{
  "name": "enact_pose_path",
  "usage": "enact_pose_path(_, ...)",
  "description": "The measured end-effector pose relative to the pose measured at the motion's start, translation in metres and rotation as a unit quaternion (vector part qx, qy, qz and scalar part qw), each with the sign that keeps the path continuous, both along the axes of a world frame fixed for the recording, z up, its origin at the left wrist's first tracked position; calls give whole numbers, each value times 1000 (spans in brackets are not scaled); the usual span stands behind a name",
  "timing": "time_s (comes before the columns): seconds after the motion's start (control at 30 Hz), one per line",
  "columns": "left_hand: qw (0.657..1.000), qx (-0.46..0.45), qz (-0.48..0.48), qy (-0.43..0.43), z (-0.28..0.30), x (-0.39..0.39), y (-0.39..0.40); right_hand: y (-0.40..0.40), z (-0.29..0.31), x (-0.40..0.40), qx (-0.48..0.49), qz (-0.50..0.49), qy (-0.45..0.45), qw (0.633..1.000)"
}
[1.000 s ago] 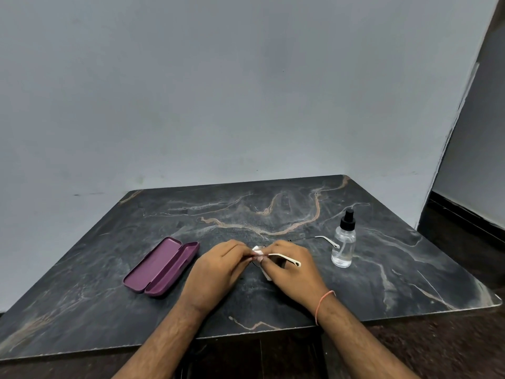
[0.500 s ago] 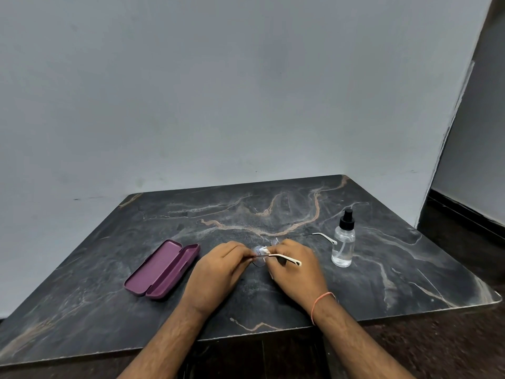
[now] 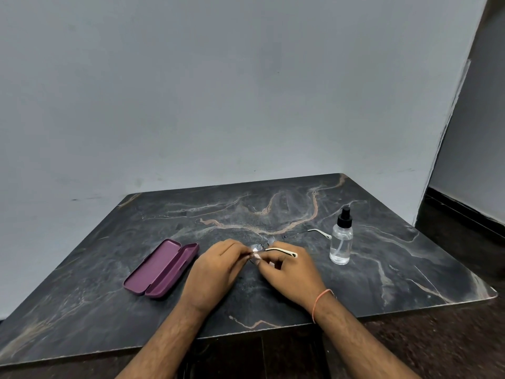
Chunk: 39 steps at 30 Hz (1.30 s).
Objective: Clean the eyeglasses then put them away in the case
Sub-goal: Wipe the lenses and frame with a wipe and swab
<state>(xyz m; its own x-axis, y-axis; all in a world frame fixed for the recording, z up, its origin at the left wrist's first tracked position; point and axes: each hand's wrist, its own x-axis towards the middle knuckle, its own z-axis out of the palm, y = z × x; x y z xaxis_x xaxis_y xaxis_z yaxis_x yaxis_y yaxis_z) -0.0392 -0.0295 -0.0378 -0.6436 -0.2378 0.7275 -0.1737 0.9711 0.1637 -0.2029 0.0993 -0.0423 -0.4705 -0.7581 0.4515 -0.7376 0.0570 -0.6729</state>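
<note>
The eyeglasses (image 3: 281, 250), thin-framed with white temple tips, sit between my hands over the middle of the dark marble table (image 3: 273, 214). My left hand (image 3: 216, 272) pinches one lens at its left edge. My right hand (image 3: 292, 272) pinches a small pale cloth (image 3: 257, 259) against the same lens; one temple lies across its knuckles. The other temple (image 3: 319, 233) stretches right toward the bottle. A purple eyeglass case (image 3: 161, 268) lies open to the left of my left hand, nothing inside.
A clear spray bottle (image 3: 341, 242) with a black pump top stands upright to the right of my hands. The table's front edge is close under my forearms. A grey wall rises behind the table; a dark floor drops away on the right.
My fingers have shifted slightly on the lens and the glasses have tilted a little. The case and bottle have not moved.
</note>
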Motion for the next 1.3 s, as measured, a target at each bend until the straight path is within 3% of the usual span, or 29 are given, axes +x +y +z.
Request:
enact_pose_path(0.1, 1000, 3, 2, 6, 1, 0, 1, 0, 0, -2, -7, -25, -10, 1000)
enact_pose_path(0.2, 1000, -7, -2, 17, 3, -1, 3, -3, -3, -4, -14, -68, 36, 997)
enact_pose_path(0.4, 1000, 15, 9, 22, 1, 0, 0, 1, 2, 1, 6, 18, 41, 999)
enact_pose_path(0.57, 999, 25, 15, 43, -4, -2, -5, -2, 0, -4, 12, -64, 27, 998)
enact_pose_path(0.83, 985, 112, 38, 126, -8, -5, -11, 2, 8, -5, -28, -74, -234, 969)
enact_pose_path(1.07, 944, 246, -23, 219, -7, -7, -16, -15, 20, 23, -66, 26, -532, 844)
enact_pose_path(1.2, 927, 288, -33, 236, -10, -7, -17, -16, 24, 28, -127, 85, -597, 788)
enact_pose_path(1.3, 920, 304, -44, 243, -7, -6, -14, -12, 22, 29, -142, 126, -595, 781)
